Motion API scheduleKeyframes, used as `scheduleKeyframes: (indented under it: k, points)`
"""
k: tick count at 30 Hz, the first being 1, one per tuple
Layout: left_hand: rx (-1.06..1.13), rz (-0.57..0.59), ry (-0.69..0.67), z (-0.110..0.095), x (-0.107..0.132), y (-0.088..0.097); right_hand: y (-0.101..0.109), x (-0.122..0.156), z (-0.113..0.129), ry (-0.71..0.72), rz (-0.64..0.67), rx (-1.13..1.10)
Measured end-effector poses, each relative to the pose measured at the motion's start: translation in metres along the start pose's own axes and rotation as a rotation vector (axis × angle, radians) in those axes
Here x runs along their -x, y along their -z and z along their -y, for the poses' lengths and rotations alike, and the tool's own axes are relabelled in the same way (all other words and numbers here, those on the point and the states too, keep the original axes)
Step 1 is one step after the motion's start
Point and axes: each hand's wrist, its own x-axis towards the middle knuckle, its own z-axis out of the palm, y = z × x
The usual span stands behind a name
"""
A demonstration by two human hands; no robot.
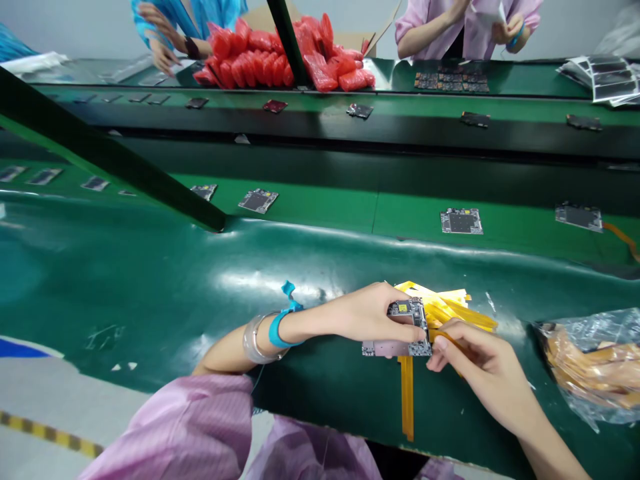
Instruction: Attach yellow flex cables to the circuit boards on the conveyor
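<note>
My left hand (pixel 373 313) lies across a small circuit board (pixel 419 312), thumb and fingers gripping it just above the green mat. At the board's right edge, my right hand (pixel 483 357) pinches the end of an orange flex cable (pixel 440 333) between thumb and finger. Whether the cable's tip is seated in the board's connector I cannot tell. Behind both hands sits a loose pile of yellow flex cables (pixel 450 308). Another yellow strip (pixel 407 400) lies below the board, pointing toward my body. A blue wrist strap (pixel 280 327) circles my left wrist.
A clear bag of orange cables (pixel 595 363) rests at the right. Beyond the mat, a green conveyor (pixel 340 207) carries spaced circuit boards (pixel 461 221). A dark green post (pixel 150 173) slants across the left. Red bubble-wrapped packets (pixel 260 60) and two co-workers are at the far side.
</note>
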Motion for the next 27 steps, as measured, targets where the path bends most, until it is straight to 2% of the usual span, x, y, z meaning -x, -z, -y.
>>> scheduleKeyframes:
  k: [5, 9, 15, 21, 27]
  points:
    - [-0.069, -0.030, 0.002, 0.003, 0.000, -0.003, 0.002, -0.001, -0.003, -0.068, 0.101, 0.050]
    - [-0.067, -0.009, 0.016, 0.003, 0.000, -0.004, 0.002, -0.002, -0.005, -0.100, 0.103, 0.030]
    - [-0.144, -0.025, -0.039, 0.005, -0.002, 0.002, -0.001, -0.005, -0.003, -0.163, 0.111, -0.101]
    - [-0.071, -0.003, 0.010, 0.008, -0.004, 0.002, -0.003, -0.004, -0.004, -0.161, 0.120, -0.079]
    - [-0.017, -0.091, -0.005, 0.013, -0.012, -0.007, -0.004, -0.004, -0.007, -0.131, 0.124, -0.039]
